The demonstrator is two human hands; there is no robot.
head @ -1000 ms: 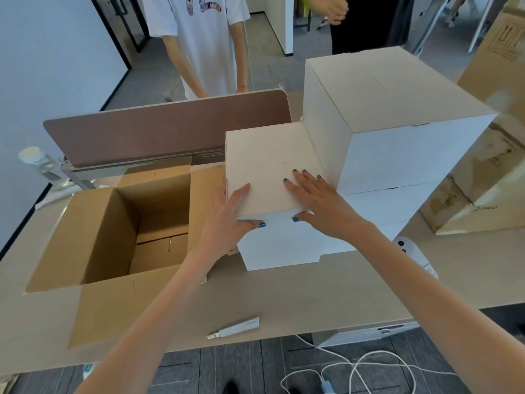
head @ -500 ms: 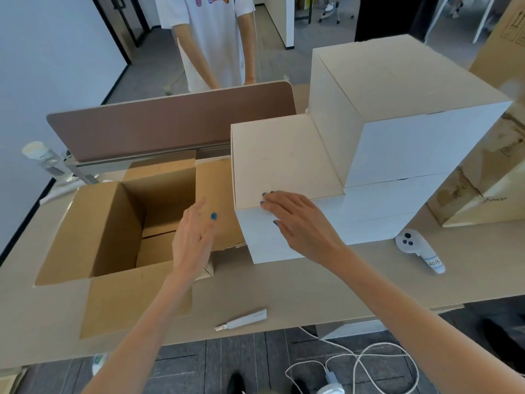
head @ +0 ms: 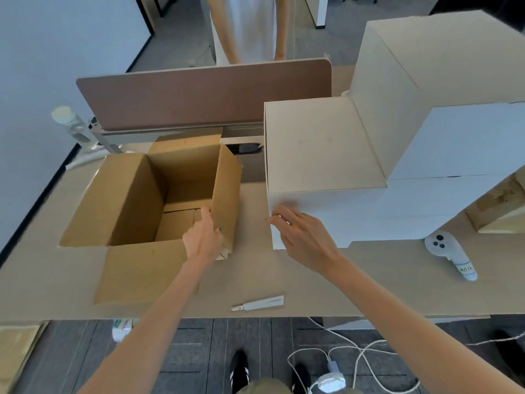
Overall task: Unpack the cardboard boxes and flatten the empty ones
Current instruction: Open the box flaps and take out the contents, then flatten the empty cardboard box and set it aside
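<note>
L hand (head: 203, 237) pinches the R flap of the open brown carton (head: 127, 200) btwn thumb & fingers. R hand (head: 305, 238), fingers loosely spread, touches the front face of the low white box (head: 321, 143) near its L corner. Carton sits on the desk (head: 284, 274) L of that box, mouth up, long axis L–R; only its bottom flaps show inside. 1 s ago both hands lay on the white box's top; carton & box now stand apart.

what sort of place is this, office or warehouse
Probably an open-plan office: a desk with a brown divider screen along its back edge, grey floor tiles, and white cables trailing on the floor.
</note>
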